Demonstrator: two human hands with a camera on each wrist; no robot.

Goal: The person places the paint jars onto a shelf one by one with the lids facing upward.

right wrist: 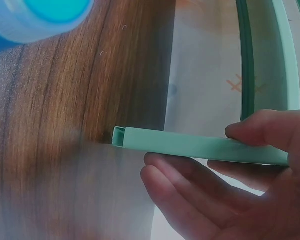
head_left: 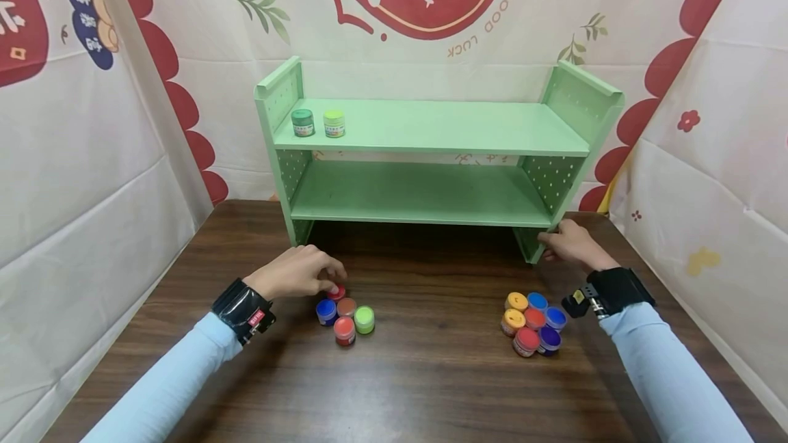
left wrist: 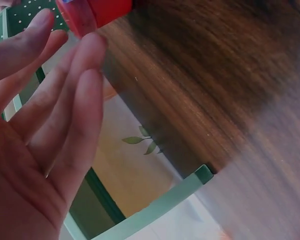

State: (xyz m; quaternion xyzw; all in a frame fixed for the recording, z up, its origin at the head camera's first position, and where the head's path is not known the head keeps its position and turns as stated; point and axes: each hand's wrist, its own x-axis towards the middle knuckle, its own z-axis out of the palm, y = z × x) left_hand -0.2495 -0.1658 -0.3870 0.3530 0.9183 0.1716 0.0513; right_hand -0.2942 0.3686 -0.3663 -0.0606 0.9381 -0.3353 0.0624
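Observation:
My left hand [head_left: 295, 273] reaches over a small red jar [head_left: 335, 292] at the back of the left group, fingertips at its lid. In the left wrist view the fingers are loosely bent, and the red jar [left wrist: 112, 11] shows just past their tips. Around it stand a blue jar [head_left: 326, 312], a brownish jar [head_left: 347, 307], a red-orange jar [head_left: 345, 331] and a light green jar [head_left: 364, 319]. My right hand [head_left: 572, 246] grips the lower right side of the green shelf [head_left: 425, 186], thumb and fingers on opposite faces of its frame [right wrist: 190, 145].
A dark green jar [head_left: 303, 123] and a light green jar [head_left: 334, 124] stand on the top tier's left end. Several yellow, red, blue and purple jars [head_left: 534, 318] cluster on the wooden table [head_left: 431, 374] near my right wrist. Printed cloth [head_left: 431, 74] hangs behind.

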